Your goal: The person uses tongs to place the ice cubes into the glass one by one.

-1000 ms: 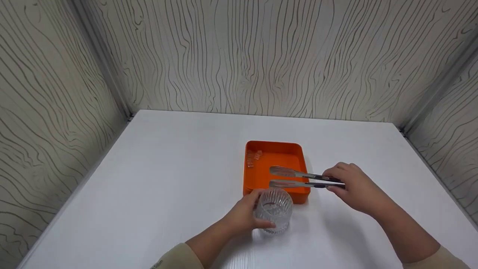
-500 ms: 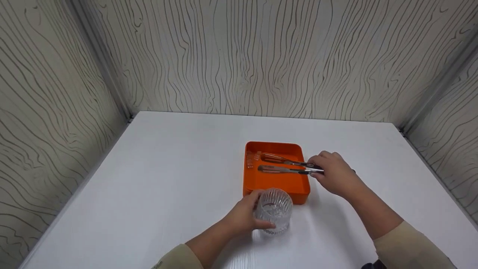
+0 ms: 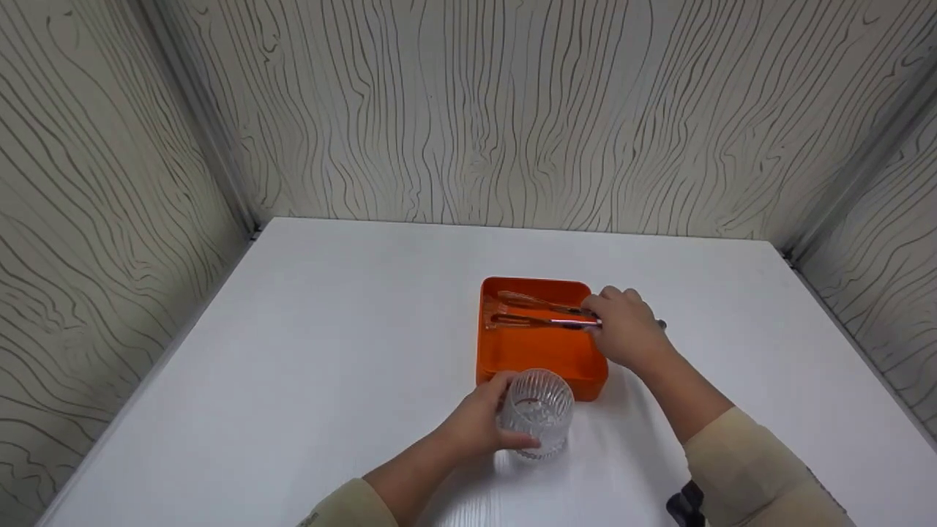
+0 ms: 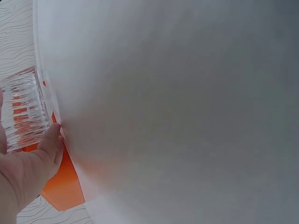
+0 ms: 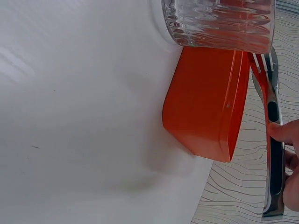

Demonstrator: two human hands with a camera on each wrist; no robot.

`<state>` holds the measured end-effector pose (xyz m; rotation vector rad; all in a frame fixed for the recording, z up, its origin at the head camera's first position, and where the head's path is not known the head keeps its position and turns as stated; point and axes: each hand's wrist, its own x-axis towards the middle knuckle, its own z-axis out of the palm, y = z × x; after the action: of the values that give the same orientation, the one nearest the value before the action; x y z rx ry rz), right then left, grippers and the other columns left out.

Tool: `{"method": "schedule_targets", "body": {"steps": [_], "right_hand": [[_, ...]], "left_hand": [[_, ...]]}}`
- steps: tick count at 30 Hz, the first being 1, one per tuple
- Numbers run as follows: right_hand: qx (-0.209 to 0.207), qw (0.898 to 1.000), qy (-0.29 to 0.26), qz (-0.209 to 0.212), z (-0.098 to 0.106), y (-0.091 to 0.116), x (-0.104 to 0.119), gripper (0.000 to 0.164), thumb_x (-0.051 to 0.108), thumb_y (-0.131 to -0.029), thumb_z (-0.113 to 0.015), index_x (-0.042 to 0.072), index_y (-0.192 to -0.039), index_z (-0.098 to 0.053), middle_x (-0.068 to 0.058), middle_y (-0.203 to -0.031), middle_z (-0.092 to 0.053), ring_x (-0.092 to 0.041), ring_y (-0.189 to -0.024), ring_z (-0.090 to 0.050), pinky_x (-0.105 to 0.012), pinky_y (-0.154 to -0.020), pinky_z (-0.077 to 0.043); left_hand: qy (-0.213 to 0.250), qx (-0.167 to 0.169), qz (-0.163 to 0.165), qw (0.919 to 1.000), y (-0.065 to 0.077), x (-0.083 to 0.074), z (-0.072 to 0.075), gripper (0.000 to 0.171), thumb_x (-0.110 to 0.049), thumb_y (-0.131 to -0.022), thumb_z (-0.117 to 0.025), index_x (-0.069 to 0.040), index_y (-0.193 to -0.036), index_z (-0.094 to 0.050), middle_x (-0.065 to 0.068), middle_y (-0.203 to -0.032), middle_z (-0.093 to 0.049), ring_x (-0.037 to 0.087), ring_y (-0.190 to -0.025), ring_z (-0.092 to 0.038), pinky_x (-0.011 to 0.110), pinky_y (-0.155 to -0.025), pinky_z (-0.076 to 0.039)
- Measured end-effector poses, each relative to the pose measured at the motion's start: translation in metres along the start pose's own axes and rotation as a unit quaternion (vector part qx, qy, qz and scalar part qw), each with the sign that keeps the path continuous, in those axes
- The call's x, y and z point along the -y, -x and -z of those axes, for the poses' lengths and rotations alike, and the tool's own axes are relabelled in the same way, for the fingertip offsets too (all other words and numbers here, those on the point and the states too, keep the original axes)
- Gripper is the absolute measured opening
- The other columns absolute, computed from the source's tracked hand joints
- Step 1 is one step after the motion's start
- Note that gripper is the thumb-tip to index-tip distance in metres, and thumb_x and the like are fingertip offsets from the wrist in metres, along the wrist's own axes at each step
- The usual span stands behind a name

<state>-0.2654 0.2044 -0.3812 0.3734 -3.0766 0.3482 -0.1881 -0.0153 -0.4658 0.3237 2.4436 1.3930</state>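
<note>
My left hand [image 3: 479,424] grips a ribbed clear glass [image 3: 540,410] from its left side, thumb across the front. Clear pieces, too small to make out well, lie in the bottom of the glass. My right hand [image 3: 626,326] holds metal tongs [image 5: 274,154] with dark handle grips, and their two arms stand apart. The tong tips reach into the orange tray [image 3: 542,359], beside small clear cubes [image 3: 489,311] at its left wall. In the head view the tips partly cover these cubes. Whether the tips touch a cube, I cannot tell.
The glass stands just in front of the tray on a white table [image 3: 351,322]. Patterned panels [image 3: 468,110] rise behind the table and on both sides. A small dark object [image 3: 687,503] shows beside the right sleeve.
My right hand has moved left and away from me, carrying the tongs from above the tray's near part to the cubes at its left. The left hand and glass have stayed put.
</note>
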Motion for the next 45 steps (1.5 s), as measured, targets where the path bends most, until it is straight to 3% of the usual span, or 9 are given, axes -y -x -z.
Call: {"method": "schedule_targets", "body": {"steps": [10, 17, 27, 37, 45], "right_hand": [[0.018, 0.999, 0.023, -0.013, -0.013, -0.013, 0.007, 0.026, 0.017, -0.085, -0.065, 0.012, -0.110, -0.060, -0.010, -0.101, -0.053, -0.028, -0.091, -0.042, -0.046, -0.080, -0.045], [0.036, 0.998, 0.029, -0.038, -0.019, -0.020, 0.013, 0.035, 0.017, -0.084, -0.066, 0.013, -0.117, -0.057, -0.010, -0.109, -0.050, -0.031, -0.097, -0.042, -0.061, -0.080, -0.044], [0.030, 0.997, 0.068, -0.013, -0.026, -0.025, 0.019, 0.037, 0.018, -0.083, -0.066, 0.011, -0.119, -0.057, -0.014, -0.110, -0.050, -0.033, -0.099, -0.042, -0.054, -0.085, -0.043], [0.037, 0.998, 0.048, -0.017, -0.029, -0.028, 0.019, 0.036, 0.018, -0.083, -0.066, 0.012, -0.118, -0.057, -0.012, -0.109, -0.050, -0.032, -0.100, -0.042, -0.054, -0.087, -0.043], [0.051, 0.998, 0.009, -0.047, -0.033, -0.027, 0.019, 0.041, 0.017, -0.082, -0.067, 0.015, -0.121, -0.056, -0.011, -0.113, -0.049, -0.033, -0.103, -0.042, -0.060, -0.084, -0.043]], "left_hand": [[-0.001, 0.001, 0.015, 0.9999, -0.001, 0.000, 0.000, 0.075, -0.040, -0.058, -0.083, -0.039, -0.121, -0.042, -0.016, -0.116, -0.050, 0.013, -0.110, -0.049, 0.043, -0.095, -0.043], [-0.004, -0.001, 0.028, 0.9996, -0.003, -0.001, -0.001, 0.075, -0.041, -0.057, -0.083, -0.041, -0.120, -0.042, -0.018, -0.116, -0.050, 0.013, -0.111, -0.049, 0.044, -0.096, -0.042], [-0.014, 0.001, 0.000, 0.9999, 0.000, 0.000, 0.002, 0.074, -0.041, -0.059, -0.083, -0.036, -0.121, -0.041, -0.014, -0.115, -0.050, 0.013, -0.109, -0.049, 0.042, -0.095, -0.043], [0.004, 0.001, 0.012, 0.9999, -0.002, 0.001, 0.001, 0.076, -0.040, -0.058, -0.083, -0.036, -0.121, -0.041, -0.015, -0.116, -0.050, 0.014, -0.111, -0.049, 0.043, -0.095, -0.043], [-0.003, 0.000, 0.026, 0.9996, -0.003, 0.001, 0.000, 0.078, -0.042, -0.057, -0.083, -0.039, -0.122, -0.041, -0.015, -0.118, -0.049, 0.014, -0.113, -0.047, 0.044, -0.096, -0.042]]}}
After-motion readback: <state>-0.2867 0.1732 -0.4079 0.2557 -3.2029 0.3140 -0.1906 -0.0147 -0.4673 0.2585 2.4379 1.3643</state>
